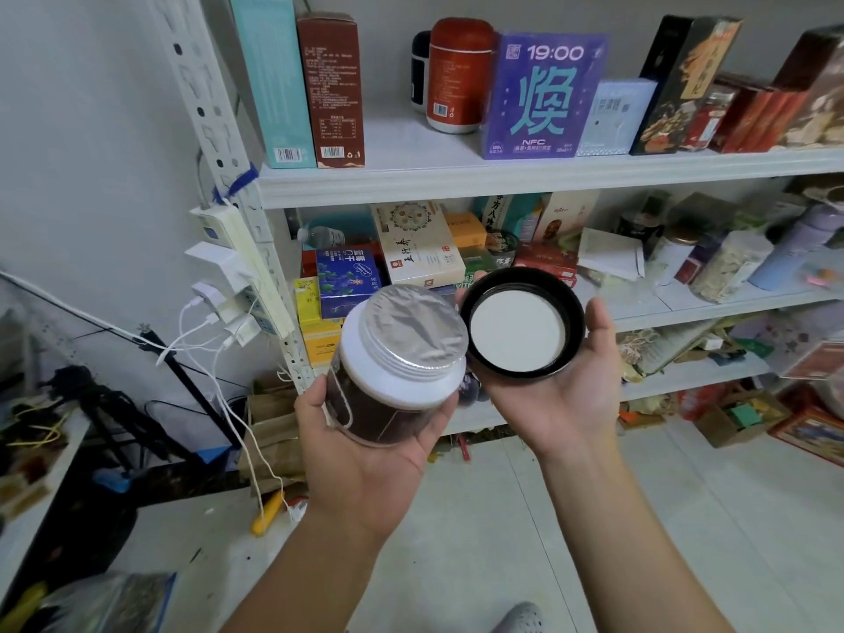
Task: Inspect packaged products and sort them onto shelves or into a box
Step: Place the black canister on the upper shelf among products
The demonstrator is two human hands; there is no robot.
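Note:
My left hand grips a clear jar with dark contents, a white threaded neck and a silver foil seal across its mouth. The jar is tilted toward me. To its right my right hand holds the jar's black lid upside down on the palm, its white inner liner facing up, with the thumb along the lid's right rim. Jar and lid nearly touch. Both are held in front of the white shelf unit.
The shelves carry several boxes, tins and jars, among them a purple box and an orange canister. A power strip with white cables hangs on the left upright. A tripod and clutter stand at left. Below is pale tiled floor.

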